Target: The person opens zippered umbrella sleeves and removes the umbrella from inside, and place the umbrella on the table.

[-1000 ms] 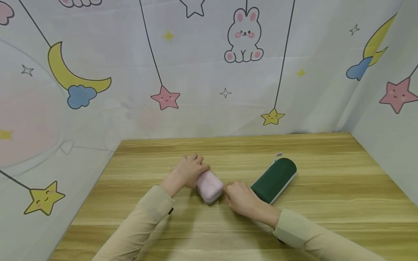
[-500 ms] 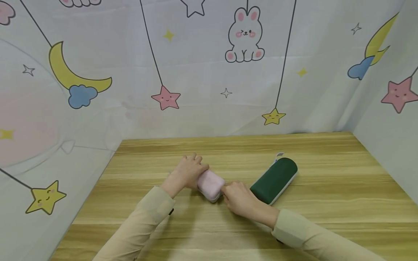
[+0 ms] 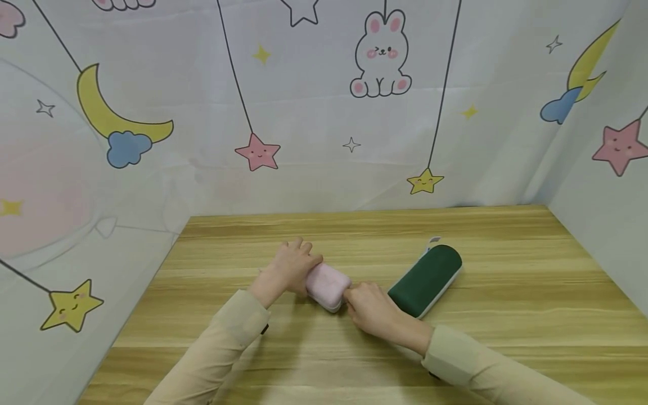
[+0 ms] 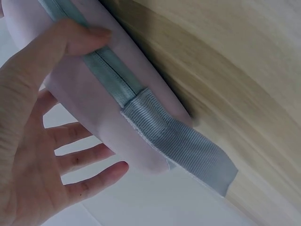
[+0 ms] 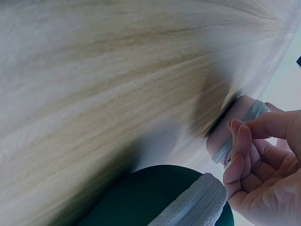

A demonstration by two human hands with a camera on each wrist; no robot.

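Observation:
A pink zippered case [image 3: 329, 286] with rounded ends lies mid-table in the head view. My left hand [image 3: 289, 266] holds its far left end. In the left wrist view the thumb [image 4: 89, 40] lies across the grey zipper [image 4: 110, 75], the other fingers spread along the opposite side; a grey ribbed fabric tab [image 4: 183, 141] sticks out from this end. My right hand [image 3: 372, 309] is at the other end, thumb and forefinger pinched together right at the zipper [image 5: 256, 110] in the right wrist view. The zipper pull is hidden by the fingertips.
A dark green zippered case [image 3: 426, 280] with a pale underside lies just right of my right hand, close by the wrist. Its light tab [image 3: 433, 241] points to the back. Behind the wooden table [image 3: 243, 236] hangs a white printed curtain [image 3: 314, 101].
The pink case has turned slightly under my left hand, its near end swinging a little to the right and away. My right hand stays at that end, nearly still.

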